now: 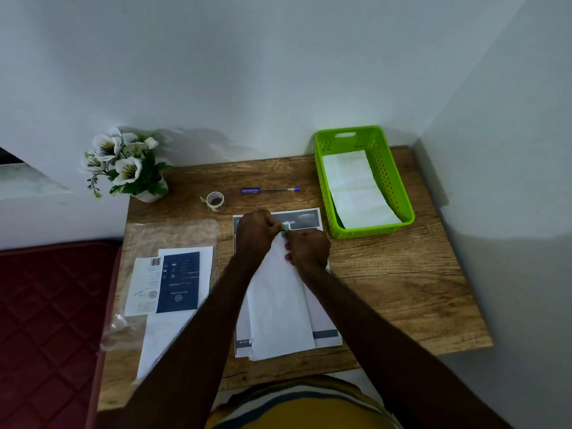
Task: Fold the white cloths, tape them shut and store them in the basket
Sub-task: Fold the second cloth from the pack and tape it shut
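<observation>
A folded white cloth [278, 305] lies lengthwise on a printed sheet [309, 216] in the middle of the wooden table. My left hand [255, 235] and my right hand [308, 247] meet at the cloth's far end. Both pinch a small teal piece of tape [285, 228] there; my right fingers also curl on the cloth's edge. A roll of tape [215, 201] stands behind my left hand. The green basket [399, 181] sits at the back right corner with white folded cloths [356, 187] lying in it.
A blue pen [269, 190] lies behind the sheet. A flower pot [123, 164] stands at the back left corner. A clear plastic bag [167, 236] and printed papers [176, 283] cover the table's left side. A dark red mattress [46, 320] lies left of the table.
</observation>
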A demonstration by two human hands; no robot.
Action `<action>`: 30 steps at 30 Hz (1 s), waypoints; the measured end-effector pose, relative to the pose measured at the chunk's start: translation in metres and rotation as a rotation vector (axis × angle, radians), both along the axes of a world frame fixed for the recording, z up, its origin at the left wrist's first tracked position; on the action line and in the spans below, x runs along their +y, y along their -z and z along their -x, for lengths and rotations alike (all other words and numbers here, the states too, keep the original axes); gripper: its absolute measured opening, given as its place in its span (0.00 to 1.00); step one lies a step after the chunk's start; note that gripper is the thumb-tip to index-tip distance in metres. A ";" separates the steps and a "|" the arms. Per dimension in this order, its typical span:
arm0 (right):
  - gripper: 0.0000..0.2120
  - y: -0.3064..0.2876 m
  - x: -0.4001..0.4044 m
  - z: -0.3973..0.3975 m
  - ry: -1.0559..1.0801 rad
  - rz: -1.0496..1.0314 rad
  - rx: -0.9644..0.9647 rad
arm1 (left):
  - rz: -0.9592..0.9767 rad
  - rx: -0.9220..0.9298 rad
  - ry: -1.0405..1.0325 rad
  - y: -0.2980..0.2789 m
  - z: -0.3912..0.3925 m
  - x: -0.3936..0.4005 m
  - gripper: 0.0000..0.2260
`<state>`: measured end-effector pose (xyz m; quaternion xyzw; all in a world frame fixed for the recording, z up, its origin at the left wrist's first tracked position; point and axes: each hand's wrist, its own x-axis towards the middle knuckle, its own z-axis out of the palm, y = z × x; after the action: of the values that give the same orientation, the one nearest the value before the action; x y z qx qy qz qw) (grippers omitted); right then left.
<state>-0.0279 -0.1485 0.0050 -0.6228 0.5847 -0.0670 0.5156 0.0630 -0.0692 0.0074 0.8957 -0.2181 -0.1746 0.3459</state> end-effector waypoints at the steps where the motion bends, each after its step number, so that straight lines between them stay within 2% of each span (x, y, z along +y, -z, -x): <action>1: 0.16 0.004 0.000 0.001 -0.011 0.012 0.006 | 0.012 0.009 -0.020 0.000 0.000 0.000 0.05; 5: 0.15 0.002 0.001 0.005 -0.032 0.065 -0.014 | 0.074 0.018 -0.090 0.001 -0.003 0.004 0.06; 9: 0.10 -0.005 0.000 0.008 -0.015 -0.016 -0.085 | 0.115 0.039 -0.079 0.001 -0.007 0.006 0.06; 11: 0.08 -0.008 0.003 0.011 -0.050 0.063 -0.052 | 0.113 0.051 -0.075 0.000 -0.007 0.007 0.06; 13: 0.08 -0.014 0.009 0.020 -0.170 0.337 -0.027 | 0.113 0.050 -0.074 0.000 -0.006 0.006 0.06; 16: 0.09 -0.012 0.008 0.034 -0.442 0.974 -0.034 | 0.129 0.034 -0.085 -0.001 -0.006 0.007 0.05; 18: 0.14 0.001 0.004 0.035 -0.644 1.128 -0.002 | 0.134 0.021 -0.085 -0.001 -0.006 0.008 0.05; 24: 0.28 0.018 0.002 0.039 -0.849 1.013 0.120 | 0.156 0.041 -0.101 0.000 -0.005 0.009 0.06; 30: 0.32 0.022 0.003 0.040 -0.814 0.914 0.119 | 0.126 0.058 -0.102 0.004 -0.005 0.008 0.05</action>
<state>-0.0684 -0.1452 -0.0169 -0.9568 0.2399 -0.0735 0.1472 0.0684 -0.0609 0.0034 0.8766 -0.1726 -0.1686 0.4163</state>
